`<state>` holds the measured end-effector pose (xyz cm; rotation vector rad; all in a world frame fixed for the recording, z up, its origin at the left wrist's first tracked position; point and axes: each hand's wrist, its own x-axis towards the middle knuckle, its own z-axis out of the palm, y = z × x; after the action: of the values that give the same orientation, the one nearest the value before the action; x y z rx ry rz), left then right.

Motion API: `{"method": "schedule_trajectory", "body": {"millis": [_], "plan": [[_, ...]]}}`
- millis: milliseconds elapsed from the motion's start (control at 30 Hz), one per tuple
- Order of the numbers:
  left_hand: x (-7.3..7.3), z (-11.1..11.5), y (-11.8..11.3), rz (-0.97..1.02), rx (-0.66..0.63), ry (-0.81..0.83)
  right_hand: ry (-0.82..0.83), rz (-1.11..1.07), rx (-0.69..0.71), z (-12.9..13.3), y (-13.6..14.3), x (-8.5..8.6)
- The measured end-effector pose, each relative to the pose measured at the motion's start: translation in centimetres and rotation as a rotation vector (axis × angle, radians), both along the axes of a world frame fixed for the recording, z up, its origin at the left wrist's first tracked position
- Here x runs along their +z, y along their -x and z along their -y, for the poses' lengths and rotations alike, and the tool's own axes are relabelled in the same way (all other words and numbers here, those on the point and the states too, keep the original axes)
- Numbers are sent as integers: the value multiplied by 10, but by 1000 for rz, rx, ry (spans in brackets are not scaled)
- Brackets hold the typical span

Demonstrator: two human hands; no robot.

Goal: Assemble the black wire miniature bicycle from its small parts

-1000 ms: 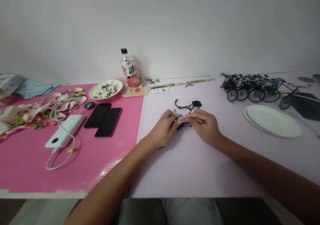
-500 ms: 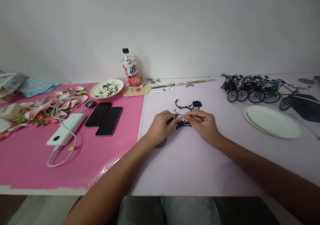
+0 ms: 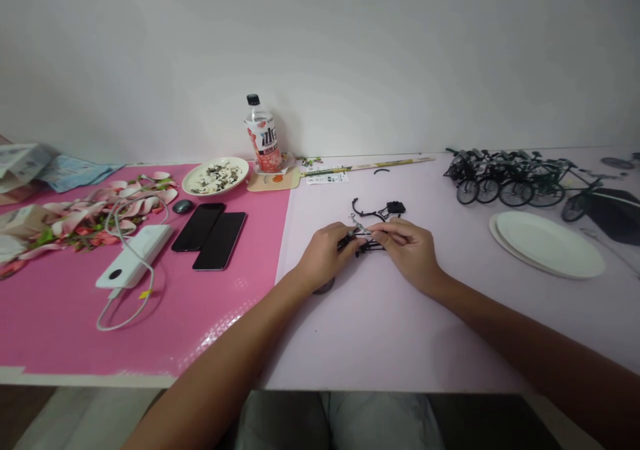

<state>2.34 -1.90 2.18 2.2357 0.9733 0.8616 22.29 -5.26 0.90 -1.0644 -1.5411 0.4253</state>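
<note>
My left hand [image 3: 326, 255] and my right hand [image 3: 413, 253] meet over the pale side of the table. Thumbs and fingertips of both are closed on a small silver-grey model bicycle part [image 3: 359, 225], whose exact shape is partly covered by the fingers. Something black also shows between the left fingers. Just beyond the hands lies a thin curved black piece with a small black basket-like block [image 3: 396, 207]. More black model parts [image 3: 371, 245] lie beneath the fingertips. A dark little wheel [image 3: 325, 286] is half hidden under my left wrist.
Several assembled model bicycles [image 3: 516, 177] stand at the back right, behind white plates [image 3: 550, 245]. A drink bottle [image 3: 264, 137] and a bowl of small pieces [image 3: 216, 177] are by the wall. Phones [image 3: 220, 242], a power bank [image 3: 134, 257] and artificial petals [image 3: 100, 213] occupy the pink side.
The whole view has shifted slightly. Both hands keep their pinch on the silver-grey part, which is turned a little between the fingers.
</note>
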Motion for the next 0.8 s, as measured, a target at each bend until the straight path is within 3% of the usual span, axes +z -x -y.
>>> {"method": "schedule_trajectory", "body": {"millis": [200,400,800], "plan": [[2,-1,3,-56,10,-28,-32,105,-13,3,-2,1],[-3,-5,3,-65,155,-1,-95,190,4,2,-3,3],[-1,2,2,-16,92,-21,-158,181,-50,6,-1,5]]}}
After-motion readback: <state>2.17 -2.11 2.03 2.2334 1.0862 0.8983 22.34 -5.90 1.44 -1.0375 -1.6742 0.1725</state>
